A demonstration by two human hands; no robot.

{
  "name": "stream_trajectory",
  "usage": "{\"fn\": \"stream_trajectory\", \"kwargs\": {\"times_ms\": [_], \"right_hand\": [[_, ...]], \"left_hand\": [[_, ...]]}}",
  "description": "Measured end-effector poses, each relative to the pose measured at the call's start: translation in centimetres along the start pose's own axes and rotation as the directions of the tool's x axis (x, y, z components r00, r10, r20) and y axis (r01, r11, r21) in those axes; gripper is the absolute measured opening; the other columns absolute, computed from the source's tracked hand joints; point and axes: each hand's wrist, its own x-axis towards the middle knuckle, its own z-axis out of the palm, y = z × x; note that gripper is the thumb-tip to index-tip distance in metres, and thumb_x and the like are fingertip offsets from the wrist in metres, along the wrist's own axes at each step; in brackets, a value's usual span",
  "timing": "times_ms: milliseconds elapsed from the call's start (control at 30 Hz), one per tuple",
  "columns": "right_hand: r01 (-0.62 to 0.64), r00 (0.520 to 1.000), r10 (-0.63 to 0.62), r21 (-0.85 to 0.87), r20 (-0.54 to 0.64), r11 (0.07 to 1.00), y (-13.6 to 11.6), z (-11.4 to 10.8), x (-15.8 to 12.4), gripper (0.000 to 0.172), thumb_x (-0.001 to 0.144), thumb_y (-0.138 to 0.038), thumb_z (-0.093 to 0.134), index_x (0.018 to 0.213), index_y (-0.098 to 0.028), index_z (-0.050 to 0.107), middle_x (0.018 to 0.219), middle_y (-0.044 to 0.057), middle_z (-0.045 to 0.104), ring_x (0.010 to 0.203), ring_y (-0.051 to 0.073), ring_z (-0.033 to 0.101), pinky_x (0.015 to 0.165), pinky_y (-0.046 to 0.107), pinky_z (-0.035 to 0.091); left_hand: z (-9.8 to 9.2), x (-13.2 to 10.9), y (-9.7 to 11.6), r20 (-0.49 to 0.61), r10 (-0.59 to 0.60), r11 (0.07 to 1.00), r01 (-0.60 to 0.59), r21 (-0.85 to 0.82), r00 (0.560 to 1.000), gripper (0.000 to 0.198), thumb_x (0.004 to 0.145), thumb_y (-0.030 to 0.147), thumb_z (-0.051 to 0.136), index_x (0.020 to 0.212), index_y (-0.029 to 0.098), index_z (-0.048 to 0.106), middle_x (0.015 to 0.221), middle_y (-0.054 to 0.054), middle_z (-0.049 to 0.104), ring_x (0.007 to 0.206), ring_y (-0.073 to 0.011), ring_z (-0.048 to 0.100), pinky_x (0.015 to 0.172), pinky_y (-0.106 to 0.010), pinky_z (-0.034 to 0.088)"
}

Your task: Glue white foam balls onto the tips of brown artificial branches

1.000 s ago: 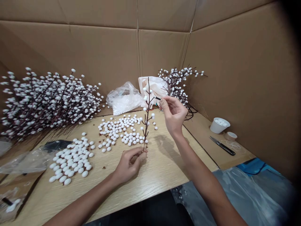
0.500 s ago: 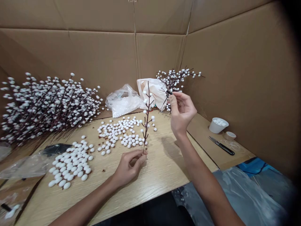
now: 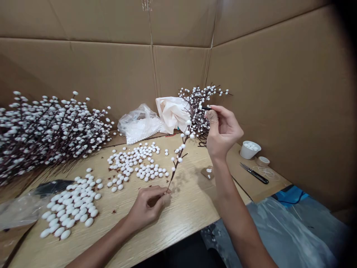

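My left hand (image 3: pixel 149 206) rests near the table's front, thumb and forefinger pinched on the lower end of a thin brown artificial berry branch (image 3: pixel 182 146). The branch leans up to the right and carries several white balls on its short twigs; its tip overlaps the white bundle and the berry stems behind. My right hand (image 3: pixel 224 132) is raised to the right of the branch tip. Its thumb and fingers pinch a thin black stick-like thing (image 3: pixel 206 108), mostly hidden by the fingers, so its kind is unclear. Loose white balls (image 3: pixel 74 203) lie left of my left hand.
More white balls (image 3: pixel 131 160) lie mid-table. Finished-looking berry stems (image 3: pixel 55 130) are heaped at left, with another bunch (image 3: pixel 202 96) behind. A plastic bag of white beads (image 3: pixel 142 126) stands at the back. At right are a white cup (image 3: pixel 250 149), a tape roll (image 3: pixel 262 160) and a black-handled knife-like tool (image 3: pixel 255 173).
The branch has gone from upright to leaning right, and more white balls show along it. My right hand has shifted rightward, still pinching the black thing. The whole view has turned slightly right.
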Motion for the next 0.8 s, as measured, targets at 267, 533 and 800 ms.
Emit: {"fn": "stream_trajectory", "kwargs": {"times_ms": [267,533,800], "right_hand": [[0.065,0.998,-0.064,-0.032,0.011,0.997,-0.5,0.0,-0.2,0.015,0.087,-0.022,0.054,0.096,-0.025,0.066,0.094,0.001,0.064,0.089,0.016,0.064,0.078,0.034,0.056],[0.095,0.995,-0.095,-0.072,0.003,0.993,-0.3,-0.1,0.0,0.017,0.088,-0.019,0.052,0.097,-0.024,0.065,0.094,0.002,0.064,0.087,0.015,0.064,0.077,0.034,0.055],[0.026,0.999,-0.024,-0.081,0.027,0.996,-0.1,-1.1,1.9,0.013,0.088,-0.022,0.052,0.095,-0.022,0.062,0.092,0.004,0.061,0.085,0.015,0.062,0.077,0.034,0.054]], "left_hand": [[-0.1,0.1,0.3,0.019,-0.001,1.0,0.0,0.015,1.0,0.021,0.085,0.022,0.055,0.094,0.016,0.072,0.076,-0.005,0.071,0.055,-0.0106,0.056,0.047,-0.019,0.037],[0.0,0.0,0.1,0.024,-0.001,1.0,0.001,0.002,1.0,0.02,0.085,0.022,0.055,0.095,0.017,0.072,0.073,-0.004,0.069,0.055,-0.0096,0.054,0.047,-0.019,0.036],[-0.1,0.0,-0.2,0.013,-0.033,0.999,0.033,-0.003,0.999,0.02,0.086,0.024,0.055,0.093,0.017,0.072,0.079,-0.005,0.07,0.062,-0.0115,0.06,0.051,-0.019,0.04]]}}
